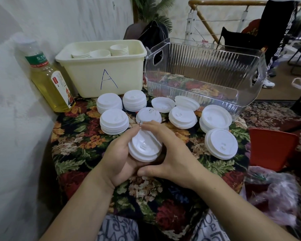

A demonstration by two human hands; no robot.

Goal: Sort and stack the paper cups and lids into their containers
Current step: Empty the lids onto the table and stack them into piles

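White lids (144, 147), cream bin (101, 66) marked blue "A", floral cloth (80, 146).

A single wide-angle camera on the person's head looks forward and down, close over the floral-clothed table (80, 150). Both forearms enter from the bottom edge. The far edge takes in a stair railing (233, 3) behind.

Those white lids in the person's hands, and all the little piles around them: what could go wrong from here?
1. The held stack of lids is cradled between the left hand and the right hand at a tilt, so the top ones could slide off.
2. The loose piles near the clear bin already lean unevenly; a bump could scatter them.
3. The bottle leans at the table's edge beside the cream bin and might topple if nudged.
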